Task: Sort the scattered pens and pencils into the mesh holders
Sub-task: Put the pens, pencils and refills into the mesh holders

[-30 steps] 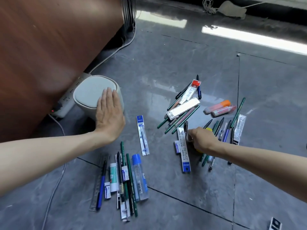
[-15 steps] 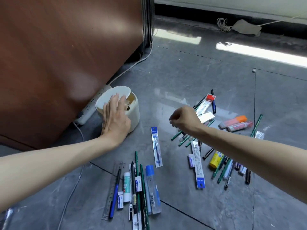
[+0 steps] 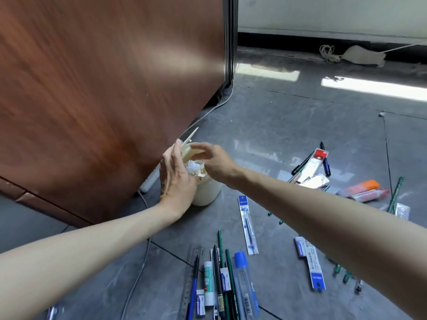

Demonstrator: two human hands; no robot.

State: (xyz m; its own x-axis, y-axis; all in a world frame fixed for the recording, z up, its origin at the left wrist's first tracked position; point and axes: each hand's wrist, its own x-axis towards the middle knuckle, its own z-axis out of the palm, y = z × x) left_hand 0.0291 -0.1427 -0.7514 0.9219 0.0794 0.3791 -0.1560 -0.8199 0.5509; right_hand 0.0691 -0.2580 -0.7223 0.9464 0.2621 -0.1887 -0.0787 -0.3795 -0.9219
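Observation:
A small cream bin [image 3: 208, 192] stands on the grey floor beside a wooden panel. My left hand [image 3: 175, 176] presses flat against its near side, fingers straight, with the lid [image 3: 190, 135] tipped up. Above the bin's mouth, my right hand [image 3: 217, 165] hovers with loosely spread fingers; white scraps [image 3: 193, 167] show inside. A row of pens and pencils [image 3: 221, 285] lies at the bottom, and a second heap of pens [image 3: 309, 169] sits at the right. I see no mesh holder.
The wooden panel [image 3: 104, 88] fills the left. A white power strip [image 3: 150, 181] and a grey cable [image 3: 138, 262] lie by the bin. A blue refill pack [image 3: 248, 225], another pack [image 3: 314, 266], an orange highlighter [image 3: 365, 185] and a ruler [image 3: 191, 273] lie on the floor.
My right hand rose from the pen heap as a fist, travelled left to the bin and spread its fingers over it. The lid tipped open under my left hand.

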